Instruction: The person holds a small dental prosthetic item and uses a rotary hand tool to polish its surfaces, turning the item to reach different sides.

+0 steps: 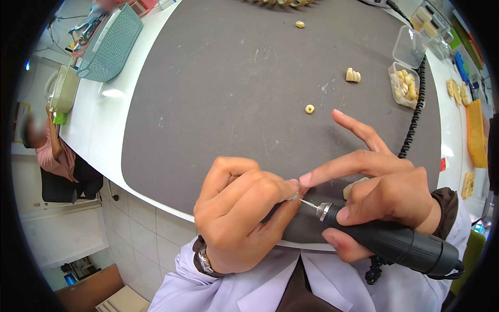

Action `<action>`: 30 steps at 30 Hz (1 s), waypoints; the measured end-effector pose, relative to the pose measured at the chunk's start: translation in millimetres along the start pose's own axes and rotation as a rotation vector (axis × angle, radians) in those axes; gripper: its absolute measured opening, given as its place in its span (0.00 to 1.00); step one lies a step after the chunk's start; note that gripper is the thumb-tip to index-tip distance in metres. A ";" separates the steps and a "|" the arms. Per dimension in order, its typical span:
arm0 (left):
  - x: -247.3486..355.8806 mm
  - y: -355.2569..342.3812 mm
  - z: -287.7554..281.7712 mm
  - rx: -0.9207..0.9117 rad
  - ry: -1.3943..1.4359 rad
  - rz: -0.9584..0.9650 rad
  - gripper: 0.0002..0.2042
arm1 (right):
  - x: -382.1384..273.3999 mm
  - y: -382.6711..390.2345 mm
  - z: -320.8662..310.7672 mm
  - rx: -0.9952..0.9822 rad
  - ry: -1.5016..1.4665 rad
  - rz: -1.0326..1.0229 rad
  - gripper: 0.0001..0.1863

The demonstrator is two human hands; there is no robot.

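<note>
We had the small pale workpiece point(293, 197) pinched in the fingertips of our left hand point(236, 216), close above the near edge of the gray mat point(218, 104). Those fingers hid most of it. Our right hand point(387, 200) was closed around the black handpiece point(403, 245), its index finger reaching across to our left fingertips. The thin metal bit point(309, 203) pointed at the workpiece; we could not tell whether they touched.

As we judged it, good shaping here called for a light touch, short strokes, the index finger braced as a rest, and left fingertips clear of the bit. Pressing hard could have made it skid into the skin.

Counting outward, we had 1 handpiece, 1 bit and 1 pinched workpiece. Another pale object point(352, 188) showed behind our right fingers, perhaps held, perhaps not. Farther out lay 1 small yellowish ring point(310, 109), 1 ridged pale block point(353, 76) and, near the far edge, 1 rounded bead-like piece point(300, 24). To the right stood 1 open clear box point(399, 101) of pale pieces, too jumbled to count, beside 1 coiled cord point(414, 127). At far left sat 1 co-worker point(58, 158).
</note>
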State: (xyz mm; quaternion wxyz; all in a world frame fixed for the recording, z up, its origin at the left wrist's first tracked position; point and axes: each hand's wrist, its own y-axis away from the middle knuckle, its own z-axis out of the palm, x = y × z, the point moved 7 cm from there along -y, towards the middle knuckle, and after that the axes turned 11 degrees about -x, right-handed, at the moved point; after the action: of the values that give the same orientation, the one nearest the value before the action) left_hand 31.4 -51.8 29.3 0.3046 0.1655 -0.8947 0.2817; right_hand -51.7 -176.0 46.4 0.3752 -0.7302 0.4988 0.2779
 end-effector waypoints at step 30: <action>9.2 -2.0 3.0 -0.009 -0.119 0.122 0.11 | 3.2 2.9 4.2 0.059 0.030 -0.019 0.13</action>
State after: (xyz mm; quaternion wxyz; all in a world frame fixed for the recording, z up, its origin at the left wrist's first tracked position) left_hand 23.9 -56.4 34.1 0.2338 0.1260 -0.9209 0.2852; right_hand -53.5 -174.9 40.8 0.3920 -0.7276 0.5053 0.2484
